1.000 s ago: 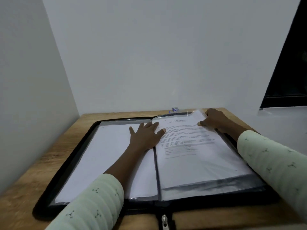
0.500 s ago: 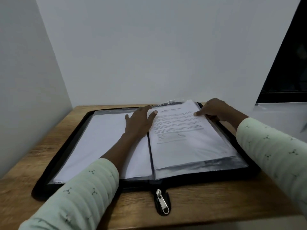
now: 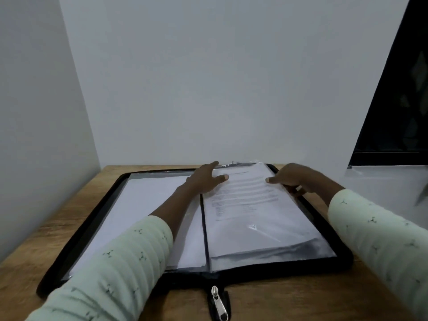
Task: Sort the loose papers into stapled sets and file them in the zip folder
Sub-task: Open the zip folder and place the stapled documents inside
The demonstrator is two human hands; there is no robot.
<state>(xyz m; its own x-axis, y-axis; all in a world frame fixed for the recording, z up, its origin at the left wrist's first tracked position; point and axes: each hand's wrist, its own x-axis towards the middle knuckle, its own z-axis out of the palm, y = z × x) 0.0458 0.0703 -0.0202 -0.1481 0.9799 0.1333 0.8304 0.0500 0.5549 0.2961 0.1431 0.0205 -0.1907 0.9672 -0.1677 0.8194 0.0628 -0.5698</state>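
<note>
The print on the papers (image 3: 254, 218) is too blurry to read, and the right hand (image 3: 293, 179) half hides its fingers at the paper edge it pinches, thumb on top, while the left hand (image 3: 203, 180) lies flat and wide on them, in the open folder (image 3: 99, 205) in the lower middle of the frame.

Wooden table (image 3: 301, 297), plain white walls (image 3: 208, 77) meeting in a corner, dark panel (image 3: 398, 100) at right, perhaps a window
</note>
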